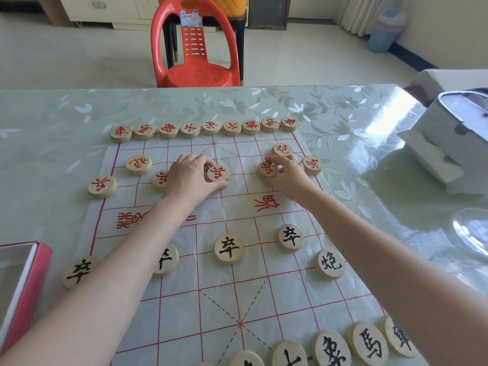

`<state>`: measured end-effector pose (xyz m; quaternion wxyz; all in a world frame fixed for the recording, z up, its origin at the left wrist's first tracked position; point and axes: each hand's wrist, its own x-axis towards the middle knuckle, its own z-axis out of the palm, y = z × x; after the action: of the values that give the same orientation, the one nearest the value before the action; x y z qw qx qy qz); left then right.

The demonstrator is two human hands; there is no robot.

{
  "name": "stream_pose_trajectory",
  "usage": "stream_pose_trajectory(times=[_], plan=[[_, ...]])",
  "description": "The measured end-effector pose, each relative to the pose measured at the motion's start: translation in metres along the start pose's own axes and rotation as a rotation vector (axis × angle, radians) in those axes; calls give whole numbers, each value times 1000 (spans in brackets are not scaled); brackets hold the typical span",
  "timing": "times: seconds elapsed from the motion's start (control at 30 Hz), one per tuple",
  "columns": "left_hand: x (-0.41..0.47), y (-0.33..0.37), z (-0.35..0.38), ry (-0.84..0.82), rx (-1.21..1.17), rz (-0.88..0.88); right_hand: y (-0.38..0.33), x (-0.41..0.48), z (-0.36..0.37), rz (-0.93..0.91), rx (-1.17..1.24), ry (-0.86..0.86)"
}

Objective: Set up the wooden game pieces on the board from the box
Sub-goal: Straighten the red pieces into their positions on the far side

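Observation:
A thin board sheet (237, 286) with red grid lines lies on the table. Round wooden discs with red characters fill its far row (203, 128). More red discs stand two and three rows nearer. My left hand (188, 177) pinches a red soldier disc (217, 173) near the board's middle column. My right hand (289, 175) pinches another red soldier disc (267, 169) to the right. Black-character discs, such as a soldier (228, 249) and a cannon (330, 264), stand on the near half. The red-edged box (23, 291) sits at the left edge.
The table wears a glossy green floral cover (343, 122). A white box-like appliance (454, 143) stands at the right, with a glass dish (472, 233) nearer. A red plastic chair (196, 46) stands behind the far table edge.

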<state>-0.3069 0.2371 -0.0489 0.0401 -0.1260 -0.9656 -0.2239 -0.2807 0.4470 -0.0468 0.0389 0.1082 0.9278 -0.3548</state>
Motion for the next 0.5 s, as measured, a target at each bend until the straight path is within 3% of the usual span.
stream_pose_trajectory(times=[0.3,0.4,0.5], plan=[[-3,3,-1,-9,3,-11,-1,-3,-1,-16,33,22],[-5,9,-4,-5,-4,-6,6,-6,-18,-57,54,162],[-8,22,-8,15,-58,29,26,-4,-47,23,106,283]])
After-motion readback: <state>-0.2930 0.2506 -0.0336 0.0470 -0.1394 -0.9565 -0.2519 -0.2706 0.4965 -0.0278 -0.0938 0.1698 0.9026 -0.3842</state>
